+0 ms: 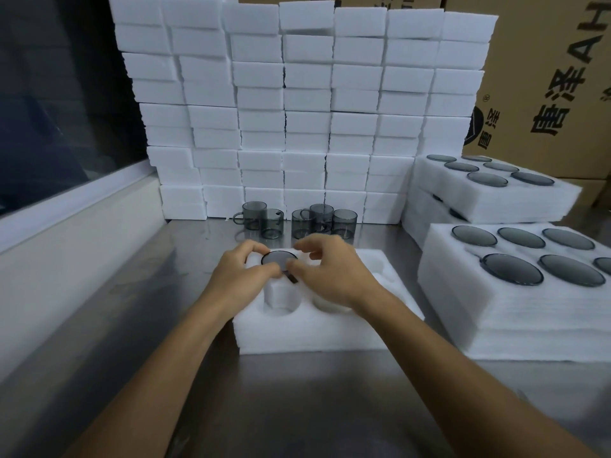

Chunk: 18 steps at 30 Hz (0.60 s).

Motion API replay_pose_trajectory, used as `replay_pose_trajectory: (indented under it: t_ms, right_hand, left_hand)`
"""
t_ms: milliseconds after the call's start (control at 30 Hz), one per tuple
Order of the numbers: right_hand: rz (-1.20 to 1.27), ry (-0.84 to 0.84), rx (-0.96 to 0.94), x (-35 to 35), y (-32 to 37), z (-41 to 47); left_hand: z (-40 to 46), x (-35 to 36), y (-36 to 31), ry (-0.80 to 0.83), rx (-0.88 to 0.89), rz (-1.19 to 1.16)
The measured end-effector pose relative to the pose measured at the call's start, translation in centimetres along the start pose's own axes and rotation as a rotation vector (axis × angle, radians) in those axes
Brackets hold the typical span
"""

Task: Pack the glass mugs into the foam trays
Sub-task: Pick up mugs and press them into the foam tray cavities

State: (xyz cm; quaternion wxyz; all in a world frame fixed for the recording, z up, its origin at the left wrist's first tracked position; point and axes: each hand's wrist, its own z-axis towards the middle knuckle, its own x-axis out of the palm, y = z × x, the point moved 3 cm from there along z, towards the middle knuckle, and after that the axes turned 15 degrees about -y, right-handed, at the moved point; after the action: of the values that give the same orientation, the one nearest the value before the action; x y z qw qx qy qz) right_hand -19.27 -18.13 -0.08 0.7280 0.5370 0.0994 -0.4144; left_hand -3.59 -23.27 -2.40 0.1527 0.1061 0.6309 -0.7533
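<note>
Left hand [243, 271] and right hand [325, 269], fingers curled, pinching smoky glass mug [279, 258], in foam tray [373, 328]

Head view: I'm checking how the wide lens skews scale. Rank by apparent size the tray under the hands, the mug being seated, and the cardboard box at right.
1. cardboard box, though cropped
2. foam tray
3. mug, both hands on it

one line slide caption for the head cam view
Both hands, left and right, seat a grey glass mug in a foam tray; five mugs wait behind.
</note>
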Motion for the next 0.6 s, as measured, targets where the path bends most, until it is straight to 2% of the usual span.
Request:
replay_pose_trajectory:
  t_ms: [67,167,467,600]
  right_hand:
    - [0.093,-0.074,0.063,-0.3,0.1,0.6]
    - [0.025,-0.163,0.061,0.1,0.0,3.2]
    - [-0.498,0.048,-0.078,3.3,-1.4,11.1]
    - [-0.552,0.028,-0.078,3.8,-1.7,11.8]
  left_hand:
    - [-0.1,0.1,0.0,-0.009,-0.001,-0.014]
    - [-0.1,0.1,-0.1,0.003,-0.010,-0.002]
    - [0.1,0.0,0.3,0.016,-0.012,0.022]
    - [0.0,0.1,0.4,0.017,-0.009,0.030]
